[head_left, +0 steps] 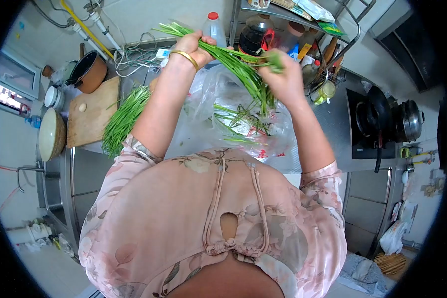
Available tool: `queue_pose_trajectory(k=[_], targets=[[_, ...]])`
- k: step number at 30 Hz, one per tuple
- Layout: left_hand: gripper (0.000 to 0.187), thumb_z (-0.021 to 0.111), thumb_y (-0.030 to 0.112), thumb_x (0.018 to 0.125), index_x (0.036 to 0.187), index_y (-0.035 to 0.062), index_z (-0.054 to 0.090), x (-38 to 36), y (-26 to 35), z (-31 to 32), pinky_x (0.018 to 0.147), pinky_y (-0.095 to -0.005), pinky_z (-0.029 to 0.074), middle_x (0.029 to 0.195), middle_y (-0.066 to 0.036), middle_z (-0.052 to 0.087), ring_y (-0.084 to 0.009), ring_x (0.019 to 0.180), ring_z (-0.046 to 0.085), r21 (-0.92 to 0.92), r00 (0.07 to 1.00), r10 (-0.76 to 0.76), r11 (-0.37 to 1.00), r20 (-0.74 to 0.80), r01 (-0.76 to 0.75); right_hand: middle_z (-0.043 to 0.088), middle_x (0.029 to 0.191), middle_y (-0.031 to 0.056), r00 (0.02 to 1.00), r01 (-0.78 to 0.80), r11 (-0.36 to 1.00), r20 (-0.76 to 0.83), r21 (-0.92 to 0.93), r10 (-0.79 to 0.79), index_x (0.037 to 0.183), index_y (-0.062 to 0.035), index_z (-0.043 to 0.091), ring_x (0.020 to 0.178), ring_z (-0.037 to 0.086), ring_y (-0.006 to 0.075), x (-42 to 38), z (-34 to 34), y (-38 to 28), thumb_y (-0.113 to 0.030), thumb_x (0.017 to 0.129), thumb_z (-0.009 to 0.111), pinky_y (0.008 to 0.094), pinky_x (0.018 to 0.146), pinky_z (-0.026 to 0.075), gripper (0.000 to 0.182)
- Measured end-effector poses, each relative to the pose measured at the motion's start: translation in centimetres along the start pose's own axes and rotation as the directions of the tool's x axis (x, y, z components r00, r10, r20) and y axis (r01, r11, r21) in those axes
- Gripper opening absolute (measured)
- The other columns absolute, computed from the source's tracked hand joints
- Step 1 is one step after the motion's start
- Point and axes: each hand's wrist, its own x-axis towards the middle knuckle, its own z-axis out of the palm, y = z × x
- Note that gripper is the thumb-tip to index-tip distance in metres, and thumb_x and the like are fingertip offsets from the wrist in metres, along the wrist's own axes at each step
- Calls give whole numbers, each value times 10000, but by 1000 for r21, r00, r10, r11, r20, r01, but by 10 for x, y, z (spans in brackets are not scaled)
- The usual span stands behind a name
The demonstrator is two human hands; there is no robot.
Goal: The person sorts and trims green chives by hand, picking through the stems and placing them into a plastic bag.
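Observation:
My left hand, with a bracelet at the wrist, is closed round a bunch of garlic chives. The white-green ends stick out to the left, and the leaves slope down to the right. At the leafy end, my right hand is closed on a few green chive leaves, somewhat blurred. Below both hands lies a clear plastic bag with red print, and loose chive bits are scattered on it. Another pile of chives rests beside my left forearm.
A wooden cutting board holds a small pale round item. Left of it are a bowl and a brown pot. A bottle with a red cap and a metal rack stand behind. A black wok sits at right.

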Motion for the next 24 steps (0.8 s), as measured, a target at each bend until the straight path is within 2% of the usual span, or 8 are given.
queue_pose_trajectory(k=[2, 4, 7, 10, 11, 19, 22, 24], targets=[[180, 326, 207, 930, 828, 59, 327, 2, 0, -1, 902, -669, 256, 663, -30, 353, -145, 555, 400, 15, 999, 42, 999, -25, -41, 512, 704, -39, 981, -128, 951, -105, 281, 163, 836, -31, 562, 669, 466, 39, -5, -10, -8, -67, 727, 602, 193, 585, 385, 121], [181, 321, 218, 932, 843, 60, 327, -2, 1, 4, 891, -668, 268, 662, -31, 355, -147, 561, 404, 22, 996, 52, 998, -71, -51, 545, 690, 24, 990, -92, 984, -88, 153, 106, 832, -16, 549, 625, 517, 120, -14, -25, -18, -33, 690, 602, 242, 594, 414, 153], [180, 318, 224, 933, 862, 59, 328, -3, -1, 6, 872, -669, 285, 666, -33, 363, -153, 579, 412, 47, 992, 68, 997, -109, -63, 562, 702, 123, 998, 26, 961, 67, -276, -8, 848, 0, 542, 633, 552, 264, -27, -36, -40, -23, 662, 589, 310, 612, 432, 194], [175, 324, 222, 931, 875, 56, 333, 6, -3, 4, 858, -670, 297, 685, -37, 380, -159, 604, 422, 66, 994, 54, 997, -92, -48, 549, 753, 201, 990, -13, 978, 136, -206, 42, 870, 6, 538, 701, 536, 367, -25, -24, -48, -44, 650, 577, 366, 637, 429, 229], [173, 326, 220, 930, 878, 55, 335, 8, -3, 2, 854, -671, 300, 694, -39, 386, -162, 613, 426, 70, 995, 47, 997, -83, -41, 561, 771, 206, 981, -38, 950, 171, -310, 94, 875, 0, 557, 719, 554, 353, -21, -20, -45, -87, 670, 577, 368, 630, 429, 224], [179, 355, 207, 922, 865, 38, 348, 0, -5, 10, 789, -525, 414, 753, -74, 405, -193, 680, 436, 48, 990, 101, 994, -94, -97, 579, 771, 186, 977, -37, 955, 191, -294, 97, 856, -18, 596, 721, 565, 346, -3, 17, -12, -187, 680, 656, 388, 632, 440, 251], [176, 358, 207, 921, 869, 39, 349, 2, -2, 6, 771, -503, 425, 763, -76, 410, -196, 684, 438, 30, 993, 86, 996, -82, -84, 584, 733, 158, 985, -20, 927, 151, -374, 82, 864, -13, 587, 686, 585, 294, -1, 24, -6, -183, 696, 647, 371, 628, 446, 246], [172, 360, 208, 921, 871, 43, 352, 2, -2, 6, 775, -509, 425, 761, -71, 413, -194, 685, 438, 46, 994, 75, 996, -85, -72, 579, 703, 107, 956, -171, 972, 209, -163, 203, 847, -14, 585, 650, 572, 223, 0, 24, 5, -166, 711, 631, 335, 596, 442, 209]])
